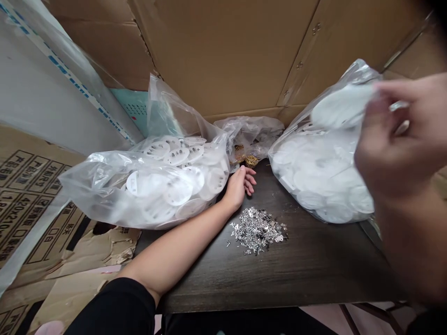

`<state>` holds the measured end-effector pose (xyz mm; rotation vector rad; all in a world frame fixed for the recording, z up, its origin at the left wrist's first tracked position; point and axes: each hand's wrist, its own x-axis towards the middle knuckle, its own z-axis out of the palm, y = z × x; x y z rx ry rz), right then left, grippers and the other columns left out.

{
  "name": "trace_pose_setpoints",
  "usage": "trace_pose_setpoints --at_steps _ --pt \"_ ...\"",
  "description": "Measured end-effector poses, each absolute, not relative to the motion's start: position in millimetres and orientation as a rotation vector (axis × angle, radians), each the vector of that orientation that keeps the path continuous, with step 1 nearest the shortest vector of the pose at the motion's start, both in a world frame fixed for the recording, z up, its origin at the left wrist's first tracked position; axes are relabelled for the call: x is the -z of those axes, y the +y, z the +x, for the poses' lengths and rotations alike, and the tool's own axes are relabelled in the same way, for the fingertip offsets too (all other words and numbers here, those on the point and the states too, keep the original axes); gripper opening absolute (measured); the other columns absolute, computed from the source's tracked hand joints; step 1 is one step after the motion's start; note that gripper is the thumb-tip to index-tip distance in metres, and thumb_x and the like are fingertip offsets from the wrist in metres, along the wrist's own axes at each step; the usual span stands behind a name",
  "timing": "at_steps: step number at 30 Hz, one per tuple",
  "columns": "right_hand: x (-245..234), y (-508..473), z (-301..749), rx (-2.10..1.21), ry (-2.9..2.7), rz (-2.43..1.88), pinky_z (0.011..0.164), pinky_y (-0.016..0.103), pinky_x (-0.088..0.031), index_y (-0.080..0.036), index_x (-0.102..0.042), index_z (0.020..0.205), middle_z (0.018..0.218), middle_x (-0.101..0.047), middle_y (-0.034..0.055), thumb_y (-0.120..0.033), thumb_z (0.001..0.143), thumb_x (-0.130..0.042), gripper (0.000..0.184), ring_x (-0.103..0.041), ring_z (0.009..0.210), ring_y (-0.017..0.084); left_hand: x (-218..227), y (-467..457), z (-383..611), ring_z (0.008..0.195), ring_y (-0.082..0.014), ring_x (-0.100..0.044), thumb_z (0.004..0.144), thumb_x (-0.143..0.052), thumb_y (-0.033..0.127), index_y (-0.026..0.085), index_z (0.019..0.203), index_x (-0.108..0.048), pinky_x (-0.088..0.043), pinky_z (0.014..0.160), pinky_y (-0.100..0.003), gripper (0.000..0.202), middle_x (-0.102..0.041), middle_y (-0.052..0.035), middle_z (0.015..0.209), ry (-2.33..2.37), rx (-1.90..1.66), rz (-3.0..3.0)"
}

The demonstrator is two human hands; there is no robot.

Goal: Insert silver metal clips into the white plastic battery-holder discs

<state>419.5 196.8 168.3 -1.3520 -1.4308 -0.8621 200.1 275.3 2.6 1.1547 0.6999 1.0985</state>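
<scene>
My left hand [239, 183] lies on the dark wooden table [314, 265], its fingers loosely curled and empty, resting against a clear bag of white plastic discs [157, 181]. My right hand [401, 139] is raised close to the camera and blurred. Its fingers pinch a white disc [340, 109] above a second bag of white discs [314, 172]. A pile of small silver metal pieces [257, 230] lies on the table just in front of my left hand.
A smaller clear bag with gold-coloured pieces [249, 139] sits at the back between the two big bags. Cardboard boxes [226, 51] wall in the back. Printed cartons [31, 195] and torn cardboard lie at the left.
</scene>
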Motion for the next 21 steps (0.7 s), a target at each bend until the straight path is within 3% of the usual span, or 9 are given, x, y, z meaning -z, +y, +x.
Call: trace_pose_setpoints --at_steps 4,7,10,15,19,21 --pt "-98.7 204.1 378.7 0.148 -1.776 -1.125 0.075 0.039 -0.057 -0.019 -0.075 0.104 0.095 -0.075 0.0086 -0.03 0.098 -0.064 0.017 -0.07 0.085 0.02 0.5 275.2 199.3 0.049 -0.0109 -0.054 0.094 -0.04 0.076 0.015 0.1 -0.058 -0.04 0.042 -0.023 0.064 -0.059 -0.0026 0.071 0.676 -1.078 1.187" --pt "-45.8 226.3 369.1 -0.332 -1.651 -1.184 0.068 0.036 -0.059 -0.017 -0.075 0.097 0.089 -0.076 0.0072 -0.037 0.095 -0.066 0.021 -0.071 0.079 0.02 2.1 273.7 198.7 0.051 -0.013 -0.057 0.091 -0.039 0.08 0.015 0.099 -0.057 -0.042 0.043 -0.024 0.068 -0.058 -0.0026 0.068 0.663 -1.055 1.246" --pt "-17.8 244.2 370.3 -0.559 -1.525 -1.192 0.064 0.033 -0.058 -0.016 -0.073 0.102 0.091 -0.076 0.0083 -0.041 0.093 -0.068 0.027 -0.07 0.075 0.019 1.2 272.3 198.4 0.053 -0.0139 -0.06 0.094 -0.046 0.069 0.015 0.104 -0.057 -0.043 0.043 -0.023 0.056 -0.061 -0.0025 0.071 0.655 -1.031 1.307" --pt "-8.3 248.7 367.3 -0.672 -1.523 -1.147 0.052 0.027 -0.05 -0.016 -0.069 0.109 0.089 -0.07 0.0065 -0.039 0.094 -0.067 0.028 -0.061 0.061 0.013 -2.1 272.9 199.8 0.052 -0.0159 -0.062 0.086 -0.052 0.036 0.017 0.118 -0.055 -0.044 0.042 -0.025 0.037 -0.064 -0.0014 0.074 0.706 -1.028 1.26" --pt "-11.6 236.7 370.1 -0.38 -1.527 -1.072 0.042 0.025 -0.036 -0.019 -0.057 0.124 0.098 -0.062 0.0048 -0.029 0.095 -0.065 0.032 -0.042 0.048 0.005 -2.3 273.9 201.9 0.051 -0.0161 -0.062 0.086 -0.052 0.033 0.017 0.117 -0.052 -0.046 0.042 -0.025 0.035 -0.065 -0.0013 0.073 0.762 -1.057 1.227" --pt "-21.1 231.0 377.1 -0.256 -1.792 -0.992 0.052 0.026 -0.042 -0.019 -0.059 0.112 0.094 -0.062 0.0037 -0.023 0.096 -0.063 0.017 -0.049 0.056 0.008 -2.6 274.2 202.7 0.051 -0.0155 -0.061 0.086 -0.054 0.035 0.018 0.117 -0.049 -0.047 0.043 -0.026 0.035 -0.065 -0.0009 0.074 0.781 -1.087 1.206"
